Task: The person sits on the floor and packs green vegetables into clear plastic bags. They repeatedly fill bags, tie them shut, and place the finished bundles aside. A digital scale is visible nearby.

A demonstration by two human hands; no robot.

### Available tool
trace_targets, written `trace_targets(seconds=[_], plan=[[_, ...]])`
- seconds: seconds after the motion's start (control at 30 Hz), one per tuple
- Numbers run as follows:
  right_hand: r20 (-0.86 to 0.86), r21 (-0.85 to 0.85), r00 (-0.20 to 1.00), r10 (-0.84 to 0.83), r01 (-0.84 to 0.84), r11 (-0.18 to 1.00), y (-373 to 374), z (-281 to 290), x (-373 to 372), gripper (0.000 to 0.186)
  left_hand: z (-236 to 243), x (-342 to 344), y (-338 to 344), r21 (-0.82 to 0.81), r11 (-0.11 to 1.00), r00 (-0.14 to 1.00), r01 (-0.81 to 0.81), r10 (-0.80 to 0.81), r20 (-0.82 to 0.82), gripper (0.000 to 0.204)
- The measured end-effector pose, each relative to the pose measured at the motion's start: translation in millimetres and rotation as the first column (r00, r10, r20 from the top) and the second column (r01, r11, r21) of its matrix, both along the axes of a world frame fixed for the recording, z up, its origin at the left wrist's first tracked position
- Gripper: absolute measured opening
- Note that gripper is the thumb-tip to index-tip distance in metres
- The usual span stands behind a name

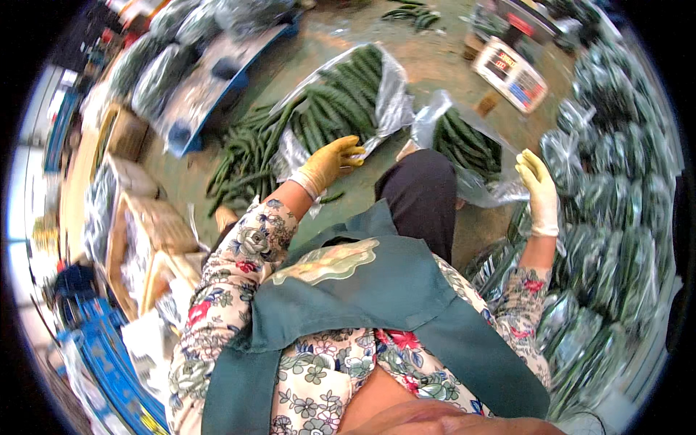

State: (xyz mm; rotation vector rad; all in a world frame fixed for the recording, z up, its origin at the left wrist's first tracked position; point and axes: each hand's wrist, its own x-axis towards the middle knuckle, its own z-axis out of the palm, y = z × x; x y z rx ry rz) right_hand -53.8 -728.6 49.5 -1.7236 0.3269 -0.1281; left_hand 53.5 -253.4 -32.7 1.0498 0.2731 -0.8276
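Note:
My left hand [330, 165], in a yellowed white glove, is stretched over the near edge of a large clear plastic sheet or bag [394, 90]. Its fingers are apart and hold nothing visible. Long dark green cucumbers [326, 109] lie in rows on that plastic, and a loose pile of cucumbers [243, 156] spreads to its left. To the right, a smaller clear bag [429, 119] holds more cucumbers [464, 145]. My right hand [538, 190], gloved too, has its fingers extended beside that bag's right edge. Whether the fingertips touch the film is unclear.
Stacked clear bags of cucumbers [609, 159] line the right side. A white panel with a red display [511, 74] stands at the far right. Blue-edged boards [210, 80] with filled bags [159, 78] lie far left; foam boxes [163, 221] stand nearer. Loose cucumbers [413, 14] lie farther off.

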Motion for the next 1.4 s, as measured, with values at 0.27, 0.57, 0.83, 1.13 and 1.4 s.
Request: trace_targets(seconds=[0.27, 0.57, 0.83, 1.13, 1.4], plan=[[0.081, -0.056, 0.920, 0.383, -0.380, 0.923, 124, 84, 51, 0.043, -53, -109, 146, 0.018, 0.917, 0.891, -0.398, 0.391, -0.232, 0.045], [-0.115, 0.012, 0.620, 0.776, -0.780, 0.626, 285, 34, 176, 0.041, -95, -170, 179, 0.035, 0.796, 0.718, -0.604, 0.562, -0.411, 0.045], [-0.473, 0.009, 0.647, 0.598, -0.676, 0.737, 362, -143, 257, 0.034, -114, -135, 177, 0.017, 0.837, 0.797, -0.548, 0.528, -0.294, 0.041], [-0.829, 0.019, 0.445, 0.338, -0.582, 0.813, 406, -321, 213, 0.050, -96, -129, 166, -0.053, 0.871, 0.850, -0.488, 0.460, -0.258, 0.044], [-0.791, 0.127, 0.502, 0.349, -0.423, 0.897, 432, -337, 201, 0.041, -86, -133, 170, -0.082, 0.860, 0.832, -0.504, 0.459, -0.311, 0.045]])
